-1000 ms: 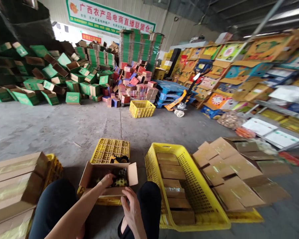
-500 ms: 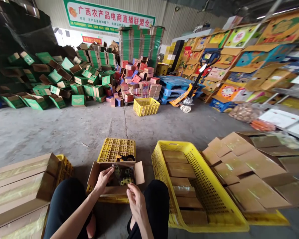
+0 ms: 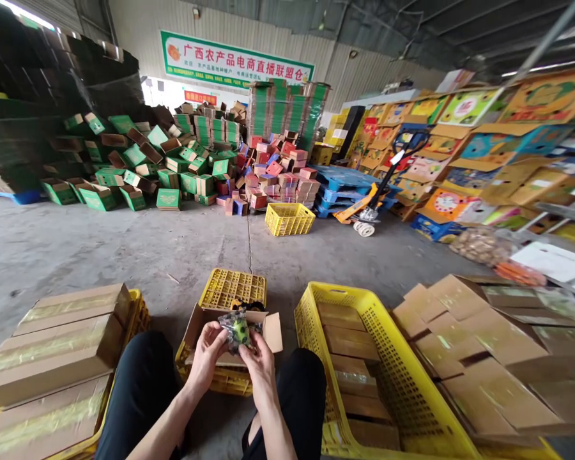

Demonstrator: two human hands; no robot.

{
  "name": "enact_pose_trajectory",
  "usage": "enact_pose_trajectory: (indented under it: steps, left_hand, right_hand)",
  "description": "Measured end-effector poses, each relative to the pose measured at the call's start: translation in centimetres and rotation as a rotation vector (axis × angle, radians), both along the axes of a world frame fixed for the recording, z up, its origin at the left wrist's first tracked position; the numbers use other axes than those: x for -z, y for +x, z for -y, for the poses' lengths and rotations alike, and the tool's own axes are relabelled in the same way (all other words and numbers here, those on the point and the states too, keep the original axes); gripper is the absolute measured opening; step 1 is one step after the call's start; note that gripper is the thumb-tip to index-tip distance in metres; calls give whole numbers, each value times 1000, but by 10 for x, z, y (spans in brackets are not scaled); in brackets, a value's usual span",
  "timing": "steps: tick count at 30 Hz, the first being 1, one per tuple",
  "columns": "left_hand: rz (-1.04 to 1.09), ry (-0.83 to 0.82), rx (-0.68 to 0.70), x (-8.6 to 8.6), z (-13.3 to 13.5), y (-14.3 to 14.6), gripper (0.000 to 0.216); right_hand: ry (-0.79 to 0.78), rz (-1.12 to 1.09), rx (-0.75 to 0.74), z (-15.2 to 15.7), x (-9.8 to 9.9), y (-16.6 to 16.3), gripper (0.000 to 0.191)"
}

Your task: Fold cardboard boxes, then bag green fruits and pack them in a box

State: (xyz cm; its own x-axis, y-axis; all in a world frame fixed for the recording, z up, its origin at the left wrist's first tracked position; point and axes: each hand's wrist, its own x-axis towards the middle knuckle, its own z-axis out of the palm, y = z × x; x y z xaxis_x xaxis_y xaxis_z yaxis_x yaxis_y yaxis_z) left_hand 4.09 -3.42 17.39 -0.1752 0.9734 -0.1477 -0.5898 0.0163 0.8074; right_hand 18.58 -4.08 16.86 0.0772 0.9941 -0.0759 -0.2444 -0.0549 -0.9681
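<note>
Head view: both bare hands, seen from above between the wearer's knees, hold one crinkled plastic packet (image 3: 239, 331) above an open carton (image 3: 273, 333). The left hand (image 3: 208, 352) pinches the packet's left side between thumb and fingers; the right hand (image 3: 259, 363) grips its lower right side in the same manner, so that both grasps are narrow and closed on the wrapping. The packet is dark with a bright green patch; its contents cannot be made out. The carton, its right flap folded outward, rests on a yellow lattice crate (image 3: 232, 284), and a small black-and-yellow object (image 3: 249, 305), partly hidden, lies just behind it. To the right stands a long yellow crate (image 3: 397, 367) containing closed brown cartons (image 3: 351, 345) set in a row; beyond it lie overlapping cardboard pieces (image 3: 474, 342). To the left, taped cartons (image 3: 71, 342) are piled beside the left knee, with the edge of another yellow crate (image 3: 141, 316) showing next to them. Background: a yellow basket (image 3: 290, 220) on the concrete floor, blue pallets (image 3: 338, 182) with an orange pallet jack (image 3: 361, 207), and a heap of green boxes (image 3: 167, 199).
</note>
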Motion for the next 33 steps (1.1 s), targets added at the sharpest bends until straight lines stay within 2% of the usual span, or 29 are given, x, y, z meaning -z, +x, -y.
enact_pose_trajectory:
  steps: [2,4,7,11,16,19,22,27,33]
  left_hand:
    - [-56,-3,17,-12,2,-10,64]
    - [-147,22,110,-25,2,-20,75]
    - [-304,96,243,-41,3,-32,66]
    - [-388,156,310,-52,12,-41,57]
    - [-264,173,227,-52,34,-39,60]
    - [-209,189,184,-52,47,-36,61]
    - [-231,235,161,-58,61,-36,61]
    - [-254,238,136,-67,80,-40,59]
    - [-211,190,170,-67,77,-36,66]
  right_hand:
    - [50,76,-41,2,-9,4,58]
    - [93,178,-95,5,-18,7,55]
    - [209,313,-97,11,-32,10,54]
    - [309,330,-27,21,-51,14,61]
    - [237,144,-21,43,-74,11,73]
    - [223,23,4,58,-81,7,69]
    - [170,3,49,69,-85,6,62]
    - [130,26,44,84,-88,10,60]
    - [104,14,28,73,-84,18,54]
